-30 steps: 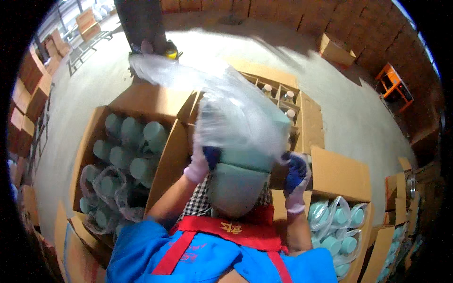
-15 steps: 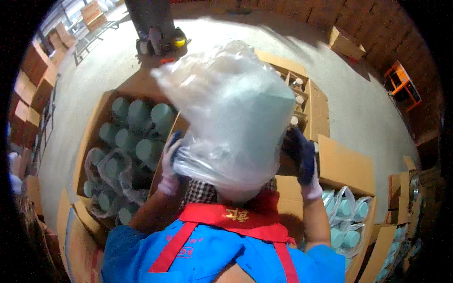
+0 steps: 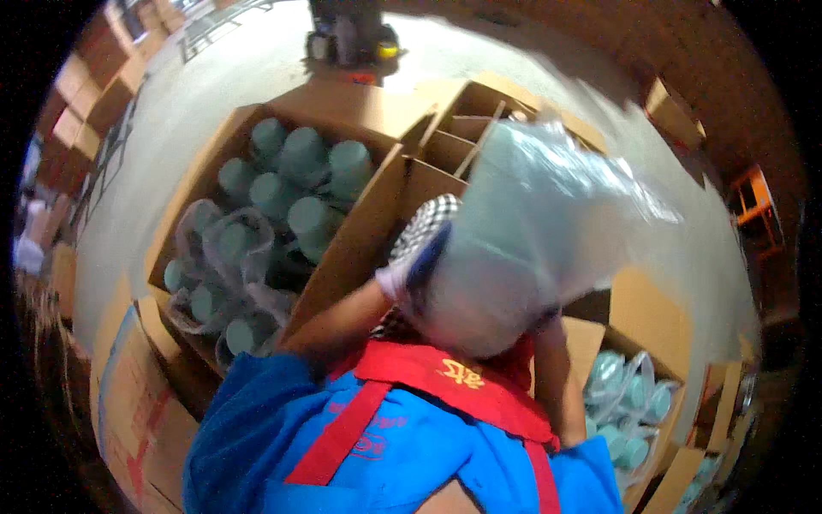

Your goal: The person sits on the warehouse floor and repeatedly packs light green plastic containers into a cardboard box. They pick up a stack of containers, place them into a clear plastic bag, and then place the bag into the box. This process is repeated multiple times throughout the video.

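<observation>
A large clear plastic bag [image 3: 505,231] with pale green contents hangs in front of my chest, tilted, its loose film trailing to the right. My left hand [image 3: 418,270], in a white and navy glove, is closed on the bag's left side, with the fingers partly behind it. Against the bag's lower right is my right hand [image 3: 545,320], mostly hidden by the film. Behind the bag stands a cardboard box with dividers [image 3: 449,150]. To the left, a deep carton [image 3: 342,265] holds several pale green cylinders [image 3: 306,154] and crumpled clear bags.
At the lower right, an open carton [image 3: 655,313] holds bagged pale green cylinders [image 3: 635,452]. Carton flaps [image 3: 141,411] stick out at the lower left. Stacked boxes [image 3: 77,128] line the far left. A dark machine [image 3: 347,34] and an orange frame [image 3: 753,199] stand farther off.
The bag has swung round, its loose film passing from upper left to the right. Both hands have shifted around it, the right going mostly out of sight. My view has turned slightly.
</observation>
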The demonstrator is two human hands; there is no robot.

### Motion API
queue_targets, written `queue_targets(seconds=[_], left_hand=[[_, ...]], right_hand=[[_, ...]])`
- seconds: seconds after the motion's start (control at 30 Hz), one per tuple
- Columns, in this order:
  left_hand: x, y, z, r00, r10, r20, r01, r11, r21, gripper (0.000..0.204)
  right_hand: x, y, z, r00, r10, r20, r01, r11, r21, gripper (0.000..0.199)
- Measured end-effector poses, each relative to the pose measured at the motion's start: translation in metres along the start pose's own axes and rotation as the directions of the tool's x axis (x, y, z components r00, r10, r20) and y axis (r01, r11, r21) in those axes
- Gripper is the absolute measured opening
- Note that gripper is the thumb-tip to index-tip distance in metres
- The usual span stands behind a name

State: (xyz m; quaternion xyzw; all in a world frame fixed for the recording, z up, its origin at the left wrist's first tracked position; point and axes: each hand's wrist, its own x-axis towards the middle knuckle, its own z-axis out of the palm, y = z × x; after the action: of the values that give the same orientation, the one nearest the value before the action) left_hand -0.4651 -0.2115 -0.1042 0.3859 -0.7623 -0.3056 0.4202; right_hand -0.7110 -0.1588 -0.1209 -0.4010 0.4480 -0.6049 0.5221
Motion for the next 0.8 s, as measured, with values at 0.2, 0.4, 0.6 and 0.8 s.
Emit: queue_targets(seconds=[0.2,0.4,0.6,0.8], left_hand=[[-0.026,0.029,-0.008,0.991,-0.125,0.040,0.120,0.737,-0.665,0.061],[-0.056,0.018,-0.089,0.903,-0.374,0.212,0.191,-0.093,-0.977,0.052],[-0.142,0.087,-0.177,0.855,-0.447,-0.263,0.306,0.844,-0.439,0.053],[-0.218,0.191,-0.268,0.829,-0.110,-0.549,0.491,0.614,0.618,0.054]], right_hand=[[0.001,-0.007,0.020,0.978,-0.203,0.053,0.200,0.979,0.046,0.049],[0.000,-0.123,0.105,0.613,0.033,0.789,0.768,0.209,-0.605,0.060],[0.000,-0.020,0.197,0.083,-0.333,0.939,0.996,0.048,-0.071,0.040],[-0.054,0.002,0.266,0.042,-0.120,0.992,0.917,0.399,0.010,0.042]])
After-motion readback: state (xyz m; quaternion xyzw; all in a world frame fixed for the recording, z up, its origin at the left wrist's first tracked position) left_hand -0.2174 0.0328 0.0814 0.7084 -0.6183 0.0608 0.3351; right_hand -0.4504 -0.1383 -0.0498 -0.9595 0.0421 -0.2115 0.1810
